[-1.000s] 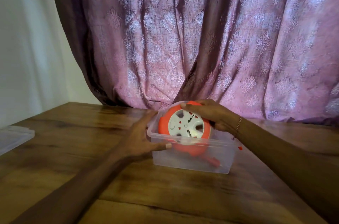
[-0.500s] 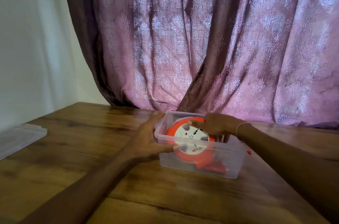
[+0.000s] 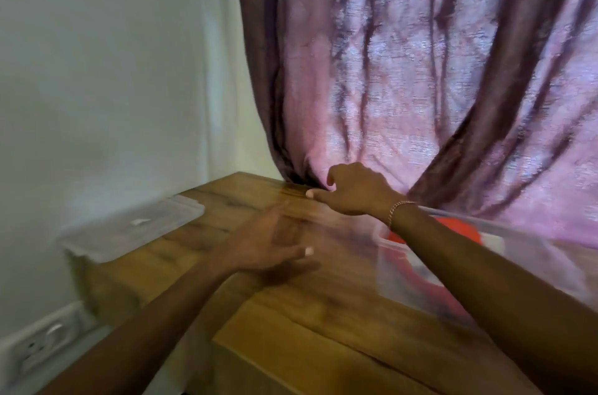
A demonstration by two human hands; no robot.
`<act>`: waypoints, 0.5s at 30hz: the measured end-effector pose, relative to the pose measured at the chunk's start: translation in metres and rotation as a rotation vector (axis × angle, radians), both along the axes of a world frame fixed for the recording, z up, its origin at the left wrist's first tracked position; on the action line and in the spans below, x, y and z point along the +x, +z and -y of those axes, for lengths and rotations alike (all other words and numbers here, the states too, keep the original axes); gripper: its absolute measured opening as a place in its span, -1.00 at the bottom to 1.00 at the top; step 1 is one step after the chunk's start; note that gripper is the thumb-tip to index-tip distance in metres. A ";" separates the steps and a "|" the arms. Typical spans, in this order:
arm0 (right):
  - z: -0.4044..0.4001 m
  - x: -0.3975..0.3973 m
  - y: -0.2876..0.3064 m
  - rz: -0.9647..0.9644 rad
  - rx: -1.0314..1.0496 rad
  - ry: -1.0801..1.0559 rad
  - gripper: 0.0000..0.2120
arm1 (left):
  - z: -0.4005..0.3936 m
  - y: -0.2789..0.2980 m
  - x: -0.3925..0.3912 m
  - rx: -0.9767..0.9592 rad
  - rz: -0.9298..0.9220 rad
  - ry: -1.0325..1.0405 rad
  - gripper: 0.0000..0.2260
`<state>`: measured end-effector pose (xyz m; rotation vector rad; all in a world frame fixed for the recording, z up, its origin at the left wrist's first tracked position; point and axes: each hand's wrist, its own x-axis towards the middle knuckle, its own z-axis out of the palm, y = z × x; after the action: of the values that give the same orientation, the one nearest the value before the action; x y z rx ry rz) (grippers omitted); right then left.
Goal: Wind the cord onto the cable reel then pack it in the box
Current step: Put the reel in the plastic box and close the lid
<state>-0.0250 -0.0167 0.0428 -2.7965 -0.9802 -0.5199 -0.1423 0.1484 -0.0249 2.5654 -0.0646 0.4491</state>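
The orange cable reel (image 3: 466, 233) lies inside the clear plastic box (image 3: 398, 278) at the right of the wooden table, partly hidden behind my right forearm. Both hands are off the box and reach left across the table. My left hand (image 3: 265, 242) hovers over the table centre, blurred, fingers spread and empty. My right hand (image 3: 352, 191) is farther back near the curtain, fingers loosely curled and apart, holding nothing. The clear lid (image 3: 132, 229) lies flat at the table's left edge, left of both hands.
The wooden table (image 3: 323, 323) ends at the left beside a white wall. A purple patterned curtain (image 3: 420, 71) hangs behind the table. A wall socket (image 3: 35, 346) sits low at the bottom left, beyond the table edge.
Both hands have let go of the reel and box and moved left. The view has swung left, so the box sits at the right and the lid is nearer the centre.
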 end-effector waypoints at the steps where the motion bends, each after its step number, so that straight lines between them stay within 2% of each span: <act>1: -0.021 0.002 -0.005 -0.057 0.029 0.049 -0.43 | -0.014 0.000 -0.008 0.064 -0.050 0.074 -0.26; 4: -0.079 0.007 -0.021 -0.194 0.094 0.163 -0.46 | -0.058 -0.007 -0.025 0.112 -0.090 0.255 -0.20; 9: -0.165 0.006 -0.048 -0.337 0.179 0.275 -0.48 | -0.129 -0.020 -0.043 0.229 -0.150 0.527 -0.23; 12: -0.212 0.005 -0.065 -0.401 0.210 0.341 -0.47 | -0.164 -0.030 -0.044 0.223 -0.193 0.676 -0.24; 15: -0.250 0.008 -0.078 -0.444 0.219 0.398 -0.41 | -0.190 -0.039 -0.042 0.176 -0.268 0.868 -0.15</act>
<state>-0.0171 0.2334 -0.0354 -2.2876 -1.2336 0.0449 -0.1840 0.3385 -0.0635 2.6870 1.1786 0.4014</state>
